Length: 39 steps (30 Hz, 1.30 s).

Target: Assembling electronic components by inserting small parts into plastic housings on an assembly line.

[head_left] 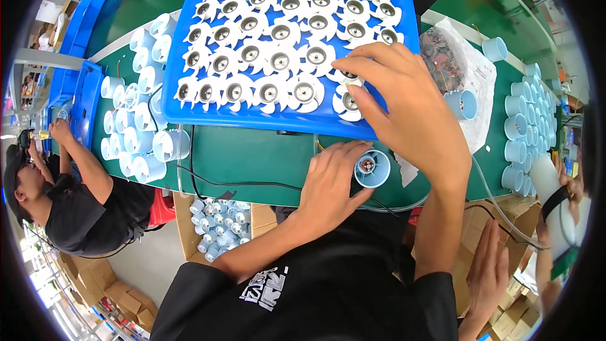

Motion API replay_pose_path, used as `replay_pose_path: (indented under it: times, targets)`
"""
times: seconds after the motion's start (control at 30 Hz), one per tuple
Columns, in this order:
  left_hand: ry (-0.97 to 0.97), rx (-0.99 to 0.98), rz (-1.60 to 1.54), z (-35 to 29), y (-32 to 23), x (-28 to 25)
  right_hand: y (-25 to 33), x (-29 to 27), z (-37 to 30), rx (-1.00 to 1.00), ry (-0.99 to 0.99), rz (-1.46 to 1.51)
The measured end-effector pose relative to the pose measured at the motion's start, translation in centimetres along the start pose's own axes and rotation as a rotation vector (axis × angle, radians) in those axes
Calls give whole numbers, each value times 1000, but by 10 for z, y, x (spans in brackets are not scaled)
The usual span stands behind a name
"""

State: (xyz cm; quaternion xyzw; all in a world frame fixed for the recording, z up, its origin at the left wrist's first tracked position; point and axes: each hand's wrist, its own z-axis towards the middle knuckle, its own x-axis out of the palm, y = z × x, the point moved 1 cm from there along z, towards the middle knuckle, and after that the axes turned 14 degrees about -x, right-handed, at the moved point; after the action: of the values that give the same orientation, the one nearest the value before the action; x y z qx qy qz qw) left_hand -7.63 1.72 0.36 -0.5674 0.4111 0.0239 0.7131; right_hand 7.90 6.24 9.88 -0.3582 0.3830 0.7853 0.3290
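My left hand (331, 177) rests at the near edge of the green table. Its thumb and fingers close around a light blue fan housing (381, 177), whose open end faces up and shows a copper-coloured motor core between ribs. Above the near right corner of a blue tray (252, 117) is my right hand (413, 101), with thumb and forefinger apart on either side of a white fan impeller (346, 76). That impeller is partly hidden by the fingers. Rows of similar white impellers (269, 93) with grey hubs fill the tray.
Light blue housings stand grouped at the left (149, 168) and right (514, 151). Another housing (462, 105) touches a plastic bag (470, 63). A black cable (252, 184) crosses the table. Below sits a carton of housings (218, 221). One co-worker (82, 208) is at left; another person's hand (489, 271) at right.
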Motion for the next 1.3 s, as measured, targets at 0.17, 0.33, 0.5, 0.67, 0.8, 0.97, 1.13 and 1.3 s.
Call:
replay_pose_path:
  times: [0.17,0.33,0.5,0.67,0.8,0.97,1.13,1.3]
  targets:
    - [-7,14,2,3,0,0,-3,10,8,127,-11,-137]
    - [2,13,14,3,1,1,-23,10,2,274,-133,79]
    - [-1,-1,15,0,2,1,-11,11,2,107,-214,-186]
    - [-15,-25,1,-1,0,2,4,18,10,193,-75,-294]
    - [-28,-14,-20,2,-2,4,-6,23,8,173,-142,-161]
    - [-3,-21,26,3,1,6,-12,8,0,228,-367,17]
    - [-33,-22,30,2,4,2,38,-21,-55,245,-289,114]
    - [-15,-9,54,2,4,3,66,10,-90,285,-141,14]
